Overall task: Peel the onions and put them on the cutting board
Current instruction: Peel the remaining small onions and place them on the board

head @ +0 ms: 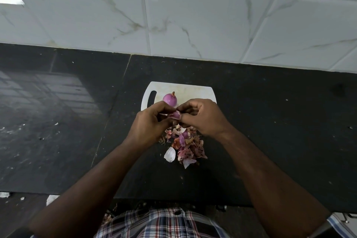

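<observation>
A small purple onion (175, 115) sits between both my hands, above the near edge of the white cutting board (193, 91). My left hand (152, 121) grips it from the left, fingers curled round it. My right hand (201, 116) pinches at its skin from the right. Most of this onion is hidden by my fingers. A peeled purple onion (169, 99) with a short brown stem stands on the board, just beyond my hands.
A heap of pink, brown and white onion peels (184, 145) lies on the black countertop (270, 121) under my wrists. A marbled white tile wall (173, 15) rises right behind the board. The counter's front edge runs near my checked shirt.
</observation>
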The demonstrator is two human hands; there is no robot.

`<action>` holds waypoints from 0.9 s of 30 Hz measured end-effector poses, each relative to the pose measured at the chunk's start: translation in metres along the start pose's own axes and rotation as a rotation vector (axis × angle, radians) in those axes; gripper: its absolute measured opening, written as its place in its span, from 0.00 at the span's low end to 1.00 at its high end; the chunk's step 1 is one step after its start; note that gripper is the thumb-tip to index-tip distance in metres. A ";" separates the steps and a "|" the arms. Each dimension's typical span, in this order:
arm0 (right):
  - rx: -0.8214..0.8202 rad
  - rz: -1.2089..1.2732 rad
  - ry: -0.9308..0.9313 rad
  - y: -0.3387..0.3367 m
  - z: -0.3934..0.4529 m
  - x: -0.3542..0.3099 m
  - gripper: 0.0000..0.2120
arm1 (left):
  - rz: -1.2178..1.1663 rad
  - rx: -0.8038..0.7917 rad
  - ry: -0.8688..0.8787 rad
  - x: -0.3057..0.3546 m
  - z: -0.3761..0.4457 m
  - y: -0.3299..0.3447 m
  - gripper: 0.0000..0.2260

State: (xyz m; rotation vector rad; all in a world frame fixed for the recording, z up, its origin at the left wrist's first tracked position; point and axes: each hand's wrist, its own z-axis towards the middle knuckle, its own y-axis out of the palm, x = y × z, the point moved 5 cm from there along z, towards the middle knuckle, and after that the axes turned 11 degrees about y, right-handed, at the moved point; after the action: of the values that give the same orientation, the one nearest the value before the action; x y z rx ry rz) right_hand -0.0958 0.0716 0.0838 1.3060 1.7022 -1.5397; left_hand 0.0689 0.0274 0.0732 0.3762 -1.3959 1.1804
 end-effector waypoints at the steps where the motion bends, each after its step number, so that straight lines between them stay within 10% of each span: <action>1: 0.012 -0.011 -0.004 -0.001 -0.001 0.000 0.07 | 0.014 -0.002 0.025 0.001 -0.001 0.000 0.11; 12: 0.148 0.006 -0.044 -0.004 -0.006 -0.004 0.08 | 0.091 0.025 0.231 0.014 -0.004 0.004 0.11; 27: 0.131 0.304 0.128 0.002 -0.007 0.015 0.07 | -0.743 0.094 -0.318 -0.012 -0.004 0.012 0.23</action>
State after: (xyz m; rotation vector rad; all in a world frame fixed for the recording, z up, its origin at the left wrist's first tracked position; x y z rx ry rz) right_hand -0.0987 0.0829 0.0716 1.6755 1.4133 -1.4338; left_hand 0.0643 0.0307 0.0566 1.0805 -1.2879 0.5821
